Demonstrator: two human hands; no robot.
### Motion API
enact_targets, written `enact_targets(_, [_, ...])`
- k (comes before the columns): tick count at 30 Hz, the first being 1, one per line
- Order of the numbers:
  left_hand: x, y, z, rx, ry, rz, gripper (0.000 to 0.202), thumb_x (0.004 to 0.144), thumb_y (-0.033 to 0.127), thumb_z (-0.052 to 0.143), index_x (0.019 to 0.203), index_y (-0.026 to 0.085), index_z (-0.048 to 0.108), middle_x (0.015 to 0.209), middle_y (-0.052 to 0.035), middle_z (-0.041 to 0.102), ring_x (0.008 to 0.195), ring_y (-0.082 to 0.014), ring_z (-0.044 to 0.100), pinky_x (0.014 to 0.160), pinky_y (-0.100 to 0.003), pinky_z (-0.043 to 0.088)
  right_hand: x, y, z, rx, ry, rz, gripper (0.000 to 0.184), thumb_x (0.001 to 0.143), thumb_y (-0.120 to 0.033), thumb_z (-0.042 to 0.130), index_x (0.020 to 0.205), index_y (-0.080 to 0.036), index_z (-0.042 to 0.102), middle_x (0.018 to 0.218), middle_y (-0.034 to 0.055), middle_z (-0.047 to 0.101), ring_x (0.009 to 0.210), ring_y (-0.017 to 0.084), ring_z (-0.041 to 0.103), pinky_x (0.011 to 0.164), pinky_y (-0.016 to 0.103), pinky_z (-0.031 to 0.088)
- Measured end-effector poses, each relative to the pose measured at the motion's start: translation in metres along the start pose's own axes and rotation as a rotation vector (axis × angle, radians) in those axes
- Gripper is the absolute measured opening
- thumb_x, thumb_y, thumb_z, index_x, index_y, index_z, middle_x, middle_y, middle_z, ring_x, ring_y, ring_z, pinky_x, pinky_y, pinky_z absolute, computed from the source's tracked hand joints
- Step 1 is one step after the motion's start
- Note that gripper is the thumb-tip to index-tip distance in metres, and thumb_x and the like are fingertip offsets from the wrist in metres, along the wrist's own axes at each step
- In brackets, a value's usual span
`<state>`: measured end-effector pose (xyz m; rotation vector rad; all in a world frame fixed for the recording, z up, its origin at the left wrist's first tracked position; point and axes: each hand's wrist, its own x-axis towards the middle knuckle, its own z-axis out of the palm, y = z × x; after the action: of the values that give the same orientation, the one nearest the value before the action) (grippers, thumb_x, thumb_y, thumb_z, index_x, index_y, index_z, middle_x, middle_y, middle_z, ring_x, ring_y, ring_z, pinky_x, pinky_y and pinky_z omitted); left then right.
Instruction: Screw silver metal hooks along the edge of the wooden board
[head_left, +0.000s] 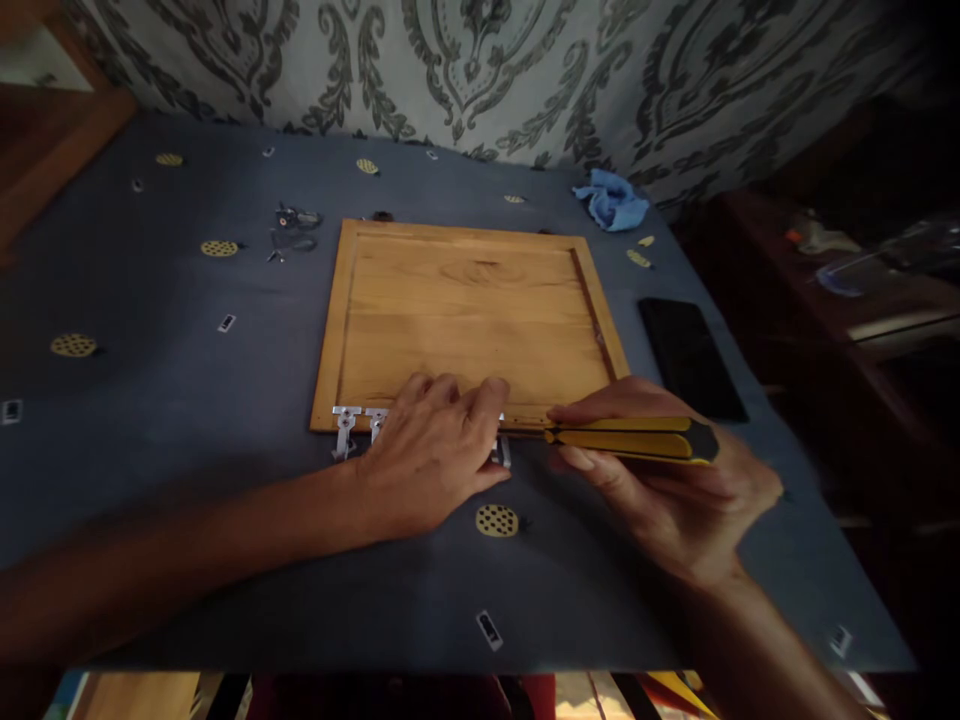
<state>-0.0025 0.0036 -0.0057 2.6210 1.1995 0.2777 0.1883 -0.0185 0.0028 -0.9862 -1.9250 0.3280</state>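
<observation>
One wooden panel [465, 310] lies beneath and beyond the left hand [431, 455], whose curled fingers [489, 402] hide any hold; the right hand [671, 500] grips a screwdriver [622, 438] aimed toward them, so a slipping tip could jab those knuckles.

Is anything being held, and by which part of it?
The right hand has its grip on a screwdriver, by the yellow handle. The left hand lies partly over the wooden board; whether it holds something is hidden.
</observation>
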Motion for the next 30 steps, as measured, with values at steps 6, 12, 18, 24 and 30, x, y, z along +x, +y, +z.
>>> enact_targets(6, [-0.001, -0.0002, 0.0001, -0.014, -0.004, -0.01, 0.047, 0.084, 0.042, 0.071, 0.116, 0.017, 0.048, 0.1, -0.0086, 0.067, 0.096, -0.0288, 0.061, 0.085, -0.041, 0.044, -0.0007, 0.0045, 0.002, -0.035, 0.038, -0.038, 0.016, 0.081, -0.018, 0.073, 0.095, -0.024, 0.069, 0.081, 0.001, 0.072, 0.069, 0.017, 0.065, 0.061, 0.033, 0.053])
enact_targets(12, [-0.0013, -0.0021, 0.0024, -0.006, 0.024, 0.005, 0.047, 0.082, 0.043, 0.072, 0.114, 0.018, 0.048, 0.102, -0.0076, 0.067, 0.094, -0.0276, 0.061, 0.084, -0.04, 0.044, -0.0024, 0.0041, 0.0019, 0.023, 0.064, -0.029, 0.019, 0.079, -0.014, 0.073, 0.095, -0.024, 0.07, 0.082, 0.0018, 0.072, 0.069, 0.017, 0.064, 0.058, 0.034, 0.053])
enact_targets(18, [-0.0006, -0.0029, 0.0019, 0.003, 0.016, 0.026, 0.049, 0.082, 0.043, 0.072, 0.115, 0.016, 0.048, 0.102, -0.0084, 0.068, 0.094, -0.0279, 0.062, 0.084, -0.04, 0.044, -0.0013, 0.0005, 0.0023, 0.051, 0.411, 0.043, 0.008, 0.082, -0.022, 0.07, 0.089, -0.02, 0.074, 0.077, 0.0027, 0.069, 0.055, 0.015, 0.061, 0.044, 0.031, 0.045])
enact_targets(24, [0.0001, -0.0017, 0.0029, 0.018, 0.027, 0.02, 0.046, 0.083, 0.045, 0.071, 0.112, 0.017, 0.05, 0.101, -0.0076, 0.068, 0.093, -0.0272, 0.062, 0.083, -0.039, 0.044, -0.0025, 0.0004, 0.0045, 0.035, 0.263, 0.056, 0.008, 0.079, -0.015, 0.072, 0.081, -0.023, 0.069, 0.068, 0.0008, 0.067, 0.058, 0.016, 0.06, 0.05, 0.032, 0.049])
enact_targets(30, [0.0009, -0.0016, 0.0024, 0.017, 0.016, 0.014, 0.047, 0.083, 0.044, 0.071, 0.114, 0.018, 0.049, 0.099, -0.0073, 0.067, 0.093, -0.0272, 0.062, 0.083, -0.039, 0.043, -0.0056, 0.0003, 0.0054, 0.001, 0.2, 0.102, 0.011, 0.079, -0.014, 0.072, 0.082, -0.024, 0.068, 0.073, 0.0002, 0.068, 0.059, 0.016, 0.062, 0.053, 0.033, 0.052])
